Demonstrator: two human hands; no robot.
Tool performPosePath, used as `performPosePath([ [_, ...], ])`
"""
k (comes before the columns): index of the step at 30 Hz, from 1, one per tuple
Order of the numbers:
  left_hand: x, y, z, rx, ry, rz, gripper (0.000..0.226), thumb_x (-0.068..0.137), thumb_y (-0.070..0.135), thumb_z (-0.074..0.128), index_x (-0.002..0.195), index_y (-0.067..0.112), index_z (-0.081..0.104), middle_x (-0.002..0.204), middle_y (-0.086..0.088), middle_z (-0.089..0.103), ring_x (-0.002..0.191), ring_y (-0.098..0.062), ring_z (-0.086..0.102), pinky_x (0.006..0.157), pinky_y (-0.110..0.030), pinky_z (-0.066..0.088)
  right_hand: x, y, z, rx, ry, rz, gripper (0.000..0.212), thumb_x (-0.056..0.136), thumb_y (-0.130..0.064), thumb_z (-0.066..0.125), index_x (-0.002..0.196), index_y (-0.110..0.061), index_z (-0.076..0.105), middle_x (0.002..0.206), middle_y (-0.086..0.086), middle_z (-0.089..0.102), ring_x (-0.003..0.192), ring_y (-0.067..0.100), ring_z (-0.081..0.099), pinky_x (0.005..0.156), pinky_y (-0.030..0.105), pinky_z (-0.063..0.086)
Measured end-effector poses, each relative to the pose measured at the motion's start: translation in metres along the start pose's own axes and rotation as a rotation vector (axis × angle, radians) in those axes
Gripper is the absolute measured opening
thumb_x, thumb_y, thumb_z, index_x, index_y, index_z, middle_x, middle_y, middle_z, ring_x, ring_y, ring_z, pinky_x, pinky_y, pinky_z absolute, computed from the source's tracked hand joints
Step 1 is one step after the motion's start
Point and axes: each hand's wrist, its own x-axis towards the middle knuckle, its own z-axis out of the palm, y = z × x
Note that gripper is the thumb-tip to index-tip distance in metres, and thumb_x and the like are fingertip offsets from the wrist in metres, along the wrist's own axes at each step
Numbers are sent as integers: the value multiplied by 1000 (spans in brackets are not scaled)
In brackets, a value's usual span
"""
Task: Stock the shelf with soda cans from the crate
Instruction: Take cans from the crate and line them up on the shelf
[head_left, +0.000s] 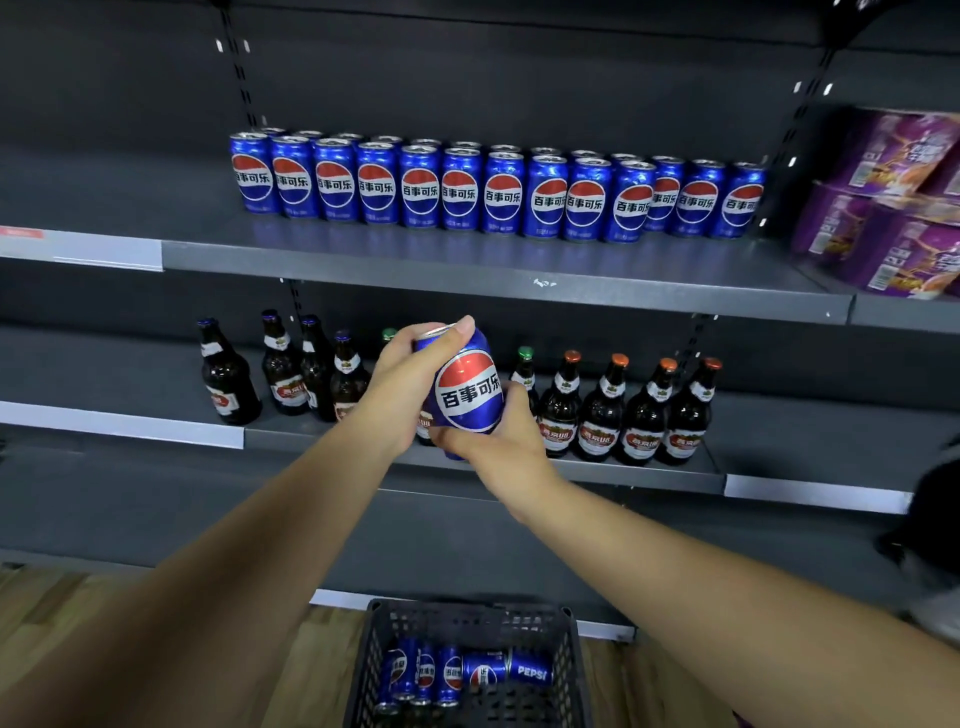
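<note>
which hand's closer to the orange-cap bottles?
Right. The right hand holds the can from below, just left of the orange-cap bottles. The left hand grips the can's top, farther left.

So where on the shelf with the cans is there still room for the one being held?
Widest bare patch: the shelf left of the can row. A narrow strip runs between the row and the front edge. On the right, the row nearly meets the purple packs, so it's crowded there, and the row is mostly two deep.
</note>
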Motion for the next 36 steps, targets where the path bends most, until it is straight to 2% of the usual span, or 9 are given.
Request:
performPosePath([
  [4,1,1,-2,-32,-14,37,31,82,28,69,107,10,65,89,-5,70,73,-14,69,57,-25,54,1,1,6,-69,44,-40,64,61,-12,85,106,-23,41,111,6,59,96,20,63,84,44,55],
  [7,5,4,-6,-45,-37,37,21,82,24,68,99,11,68,84,-4,71,70,-14,69,57,-24,54,1,-6,3,-123,-15,-25,65,64,-7,84,109,-20,38,112,4,60,96,17,61,81,26,53],
  [11,13,8,-16,-32,-96,38,5,84,21,66,86,17,69,73,1,72,65,-10,69,55,-21,53,0,-11,0,-210,-58,-39,60,65,-5,82,107,-21,42,93,-10,58,82,5,58,67,11,47],
  [15,19,10,-23,23,-188,22,5,83,21,66,86,18,69,71,1,72,65,-11,68,55,-21,54,0,-7,10,-221,-29,-9,59,63,-12,86,109,-20,49,101,-6,64,94,14,63,85,27,53],
  [18,22,11,-23,47,-252,17,10,84,20,65,92,15,68,74,-1,71,64,-11,68,55,-21,54,1,-5,14,-220,15,1,59,62,-15,87,112,-15,55,103,-1,68,95,16,65,87,34,54],
  [24,27,14,-17,84,-383,13,45,60,29,74,101,14,64,85,-4,71,73,-14,68,63,-23,55,6,-3,7,-281,104,-28,64,57,-21,90,111,-14,56,100,-2,69,91,14,66,86,33,54],
  [27,33,19,-11,101,-419,27,44,64,35,74,102,17,63,90,-1,71,79,-12,68,72,-25,55,6,-6,-2,-280,112,-45,58,59,-19,89,106,-19,54,95,-8,67,89,9,64,84,27,53],
  [31,47,18,-4,98,-340,-37,52,74,55,55,107,16,63,104,-3,69,96,-16,66,87,-32,51,15,-6,-14,-271,110,-68,59,61,-15,88,105,-22,50,91,-15,62,84,3,61,73,13,48],
  [36,72,8,7,147,-122,-29,18,94,29,54,92,15,65,85,-4,66,74,-18,62,67,-29,48,39,0,-31,-240,120,-65,59,64,-15,87,111,-18,51,88,-19,59,78,-8,55,60,0,43],
])
